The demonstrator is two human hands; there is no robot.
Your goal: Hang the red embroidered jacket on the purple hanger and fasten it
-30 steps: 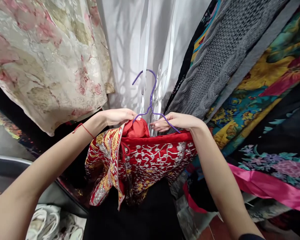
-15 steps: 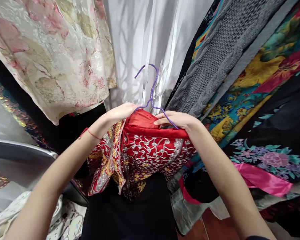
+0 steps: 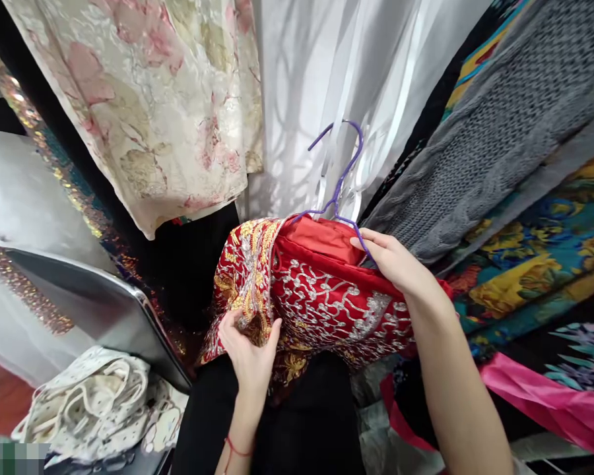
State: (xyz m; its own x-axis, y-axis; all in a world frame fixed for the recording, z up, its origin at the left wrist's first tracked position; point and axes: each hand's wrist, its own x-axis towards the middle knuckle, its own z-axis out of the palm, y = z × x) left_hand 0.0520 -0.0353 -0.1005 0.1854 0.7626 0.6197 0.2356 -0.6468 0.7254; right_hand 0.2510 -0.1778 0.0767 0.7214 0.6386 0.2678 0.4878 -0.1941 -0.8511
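Head view: garment (image 3: pixel 327 297) hemmed in.

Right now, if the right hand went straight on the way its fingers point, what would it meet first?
Probably the purple hanger: the right hand points up-left, fingers at the hanger's arm on the red garment. Beyond hangs white fabric; depth is unclear.

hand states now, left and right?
Left hand: closed, pinching the red embroidered garment at its lower edge.
Right hand: closed on the purple hanger and garment top.
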